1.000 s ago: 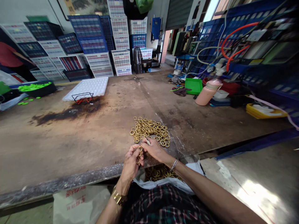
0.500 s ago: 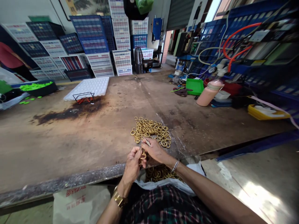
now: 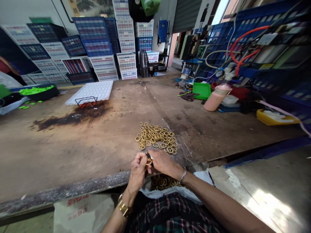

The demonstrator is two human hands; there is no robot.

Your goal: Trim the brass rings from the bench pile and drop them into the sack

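Observation:
My left hand (image 3: 138, 166) is closed on a brass ring (image 3: 149, 161), pinched at the fingertips near the table's front edge. A small dark bit shows at the top of that ring. My right hand (image 3: 163, 160) is closed beside it, its fingertips meeting the ring. It grips a slim pale silvery tool (image 3: 152, 157), mostly covered by the fingers, so its kind cannot be made out. Just beyond both hands lies a loose pile of brass rings (image 3: 156, 134) on the brown table. More brass rings (image 3: 165, 182) fill a white-lined bag (image 3: 157, 193) at my lap, below the right wrist.
A white dimpled tray (image 3: 97, 90) and a black wire rack (image 3: 86, 102) stand at the left. Bright green pieces (image 3: 36, 90) fill a dark tray further left. At the right are a pink bottle (image 3: 215, 99), a green tray (image 3: 201, 91) and a yellow tray (image 3: 277, 118).
My right hand has come down and toward me, from the pile's near edge to the ring in my left hand. The left hand has barely moved. The person at the far left has shifted leftward.

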